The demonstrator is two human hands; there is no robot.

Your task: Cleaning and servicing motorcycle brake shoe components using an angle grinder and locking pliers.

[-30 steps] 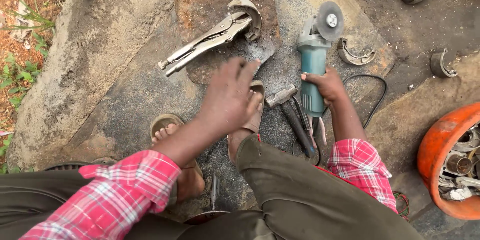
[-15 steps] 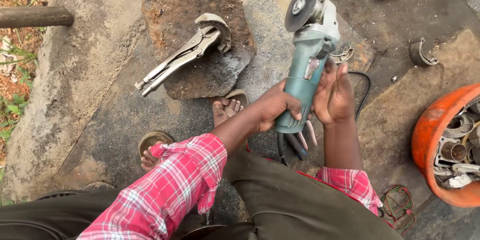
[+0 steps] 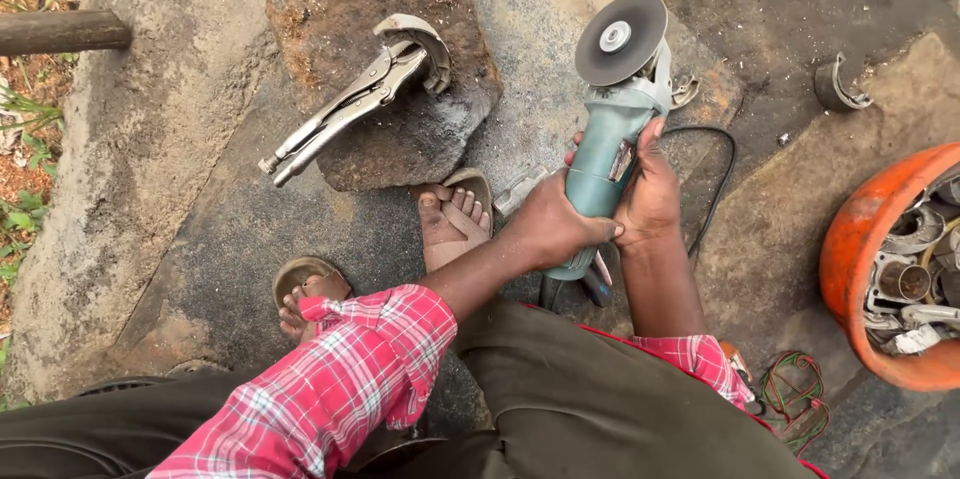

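Grinder [image 3: 610, 139] upright, disc [image 3: 620, 37] away

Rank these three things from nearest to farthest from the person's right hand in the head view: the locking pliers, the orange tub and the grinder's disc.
From the right hand:
1. Grinder's disc, just above it.
2. Orange tub, at the right edge.
3. Locking pliers, left, on the rusty slab.

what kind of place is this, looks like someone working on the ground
Probably an outdoor roadside metal or repair workshop. Both hands grip an angle grinder over rough concrete ground, locking pliers clamp a curved metal part on a rusty slab, and an orange tub holds scrap parts.
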